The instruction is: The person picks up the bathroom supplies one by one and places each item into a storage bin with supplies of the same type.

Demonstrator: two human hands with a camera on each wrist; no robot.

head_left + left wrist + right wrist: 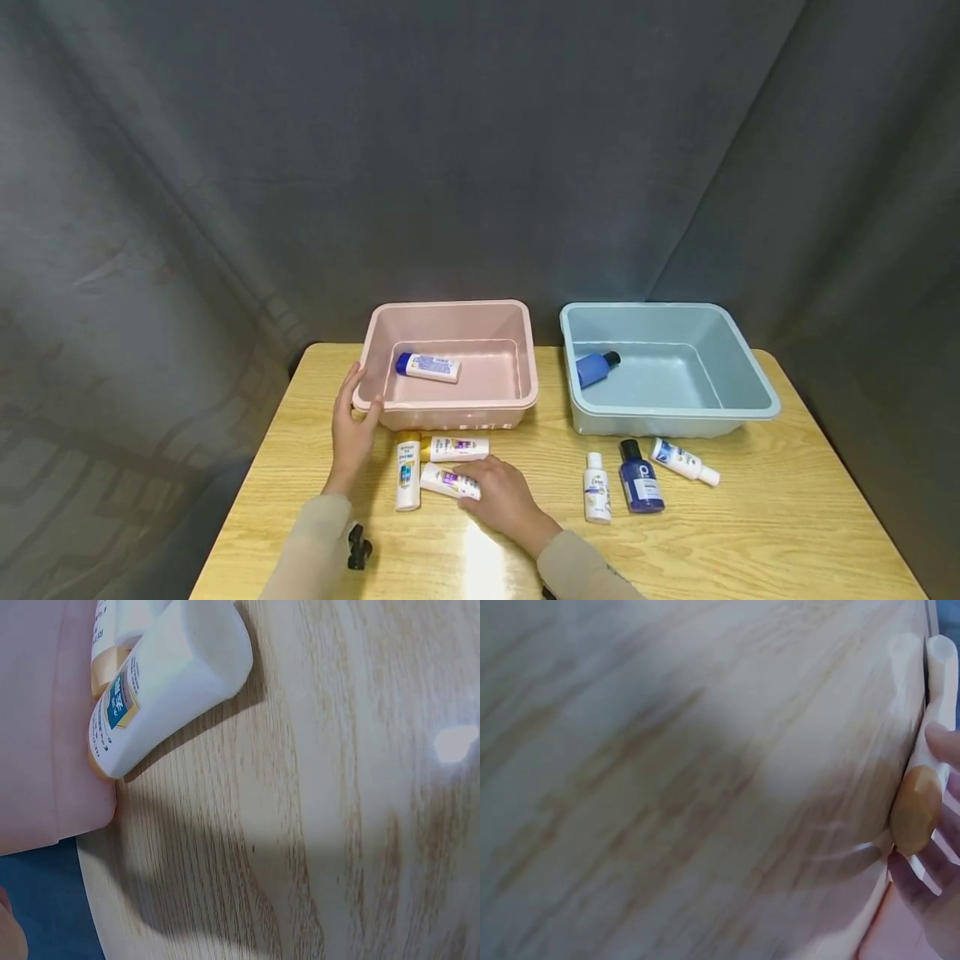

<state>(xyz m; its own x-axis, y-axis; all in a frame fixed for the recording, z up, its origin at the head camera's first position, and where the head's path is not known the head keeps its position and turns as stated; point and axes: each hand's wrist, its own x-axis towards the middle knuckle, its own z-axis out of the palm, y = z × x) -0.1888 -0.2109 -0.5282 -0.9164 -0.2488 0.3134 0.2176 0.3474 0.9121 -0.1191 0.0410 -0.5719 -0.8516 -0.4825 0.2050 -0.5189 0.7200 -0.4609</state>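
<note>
While the left hand [354,433] reaches toward 12 o'clock (head view, 12 being away from the person), its fingers are fairly straight and set wide of the thumb, touching the pink bin [450,417] at its 7 o'clock corner. Right hand [501,493]: forearm enters from 5 o'clock, back of hand up, thumb and fingers curled round the capped end of a held white bottle [442,480], narrow grip; right wrist view shows its rounded gold cap between thumb and fingers. Held bottle lies just in front of the pink bin, base toward 9 o'clock, purple label up; lift off the table cannot be judged. Beside it, two more smooth white plastic bottles with gold caps: upper bottle [461,448], cap at 9 o'clock; side bottle [408,479], cap at 12, flattened body, teal label. Pink bin: glossy plastic, rounded corners, rolled rim; inside, a blue-capped bottle [433,367], cap at 9. Blue bin [667,424], at 2 o'clock from the right hand, same shape, contains a blue bottle [594,369] with black cap. Table [795,492]: pale wood grain, shiny, glare near 6 o'clock. Curtain [480,167]: dark grey cloth, soft folds
</note>
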